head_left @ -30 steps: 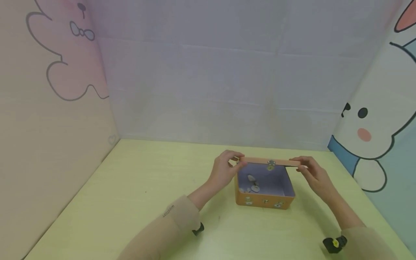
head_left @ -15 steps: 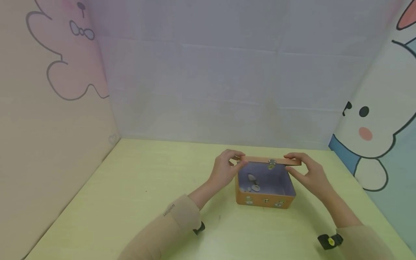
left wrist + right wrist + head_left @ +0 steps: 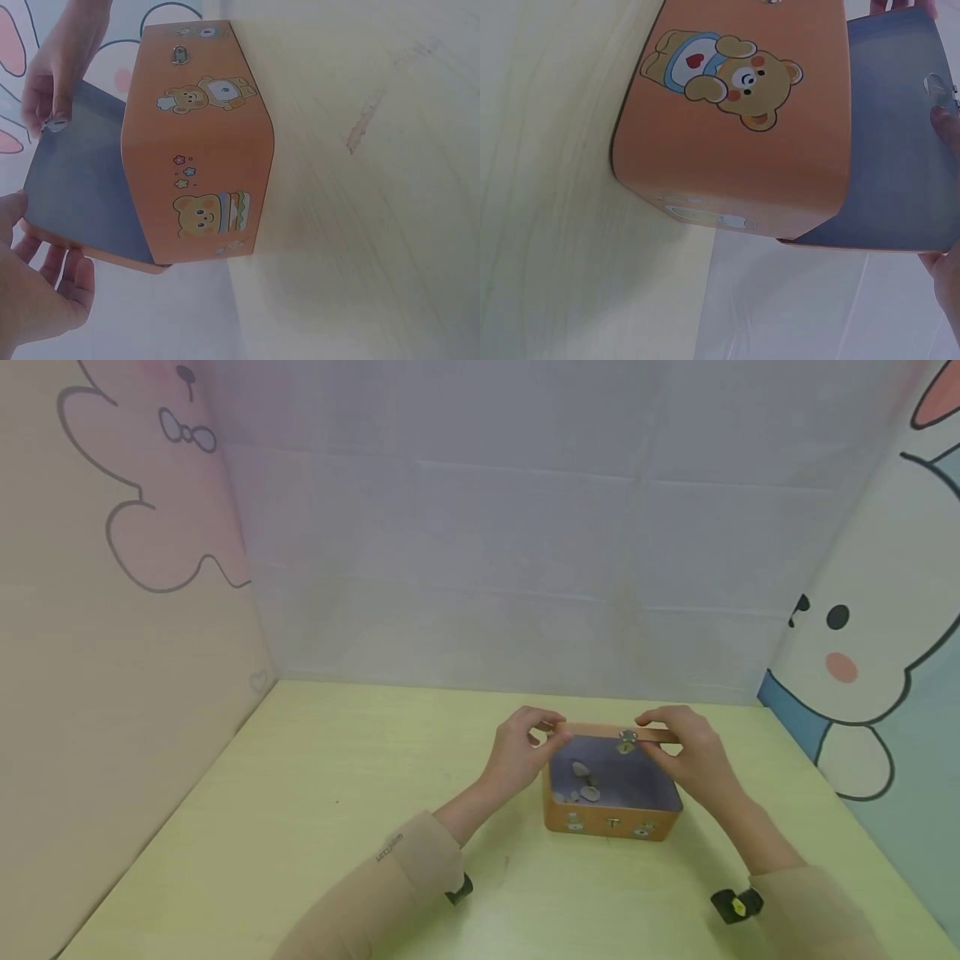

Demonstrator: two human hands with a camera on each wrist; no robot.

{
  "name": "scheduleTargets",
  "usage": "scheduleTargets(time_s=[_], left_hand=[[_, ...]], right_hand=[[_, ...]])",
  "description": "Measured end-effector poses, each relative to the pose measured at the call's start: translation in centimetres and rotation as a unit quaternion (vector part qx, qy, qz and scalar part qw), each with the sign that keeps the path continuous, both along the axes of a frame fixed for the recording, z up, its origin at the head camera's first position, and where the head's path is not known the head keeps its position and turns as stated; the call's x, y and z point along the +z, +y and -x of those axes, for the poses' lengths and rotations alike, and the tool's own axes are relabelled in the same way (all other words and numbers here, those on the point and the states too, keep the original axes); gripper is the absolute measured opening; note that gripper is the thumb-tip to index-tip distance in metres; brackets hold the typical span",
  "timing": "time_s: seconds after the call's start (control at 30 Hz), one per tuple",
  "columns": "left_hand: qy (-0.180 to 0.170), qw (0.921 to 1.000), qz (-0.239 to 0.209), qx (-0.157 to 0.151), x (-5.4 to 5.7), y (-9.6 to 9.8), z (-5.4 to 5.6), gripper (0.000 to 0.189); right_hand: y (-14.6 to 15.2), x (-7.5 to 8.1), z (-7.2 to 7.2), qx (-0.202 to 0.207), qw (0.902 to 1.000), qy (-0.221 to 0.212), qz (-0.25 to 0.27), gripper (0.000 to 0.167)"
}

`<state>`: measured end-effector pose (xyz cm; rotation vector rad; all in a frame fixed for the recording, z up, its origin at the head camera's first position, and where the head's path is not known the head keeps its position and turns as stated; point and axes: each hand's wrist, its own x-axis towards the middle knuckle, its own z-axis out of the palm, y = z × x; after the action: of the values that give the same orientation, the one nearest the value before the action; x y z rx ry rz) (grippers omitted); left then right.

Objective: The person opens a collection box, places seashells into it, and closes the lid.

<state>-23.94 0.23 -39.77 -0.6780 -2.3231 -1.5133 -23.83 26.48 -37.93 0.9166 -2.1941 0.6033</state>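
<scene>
An orange tin box (image 3: 596,814) with bear prints stands on the table, its hinged lid (image 3: 588,729) raised partway. My left hand (image 3: 517,747) pinches the lid's left front corner, thumb below and fingers on top. Near the metal clasp (image 3: 627,737), to the right of the lid's middle, my right hand (image 3: 693,752) pinches the front edge. In the right wrist view the right thumb (image 3: 946,127) lies by the clasp. Pale rounded shapes (image 3: 590,794) show inside the box at left; whether they are prints or loose things is unclear. Both wrist views show the lid's grey inside.
The pale yellow table (image 3: 360,777) extends to the left and in front of the box. A white sheet (image 3: 450,568) hangs behind. Printed side panels stand at left (image 3: 112,652) and right (image 3: 862,718). A dark strap (image 3: 737,906) is near the right cuff.
My right hand has slid left along the lid's front edge, from its right corner to near the clasp. The left hand, lid and box have hardly moved.
</scene>
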Motion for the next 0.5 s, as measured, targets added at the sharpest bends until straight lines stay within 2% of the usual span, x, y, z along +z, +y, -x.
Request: scheduleTargets(time_s=[0.23, 0.4, 0.5], left_hand=[[-0.003, 1.0000, -0.002, -0.002, 0.03, -0.01, -0.19, 0.030], [-0.005, 1.0000, 0.000, -0.004, 0.11, -0.06, -0.31, 0.029], [-0.006, 1.0000, -0.002, -0.008, 0.06, -0.07, -0.36, 0.029]], right_hand=[[-0.33, 0.02, -0.01, -0.006, 0.9998, 0.013, -0.017, 0.025], [-0.48, -0.05, -0.19, -0.007, 0.9998, 0.010, -0.016, 0.054], [-0.44, -0.09, -0.28, -0.007, 0.9998, 0.006, -0.020, 0.058]])
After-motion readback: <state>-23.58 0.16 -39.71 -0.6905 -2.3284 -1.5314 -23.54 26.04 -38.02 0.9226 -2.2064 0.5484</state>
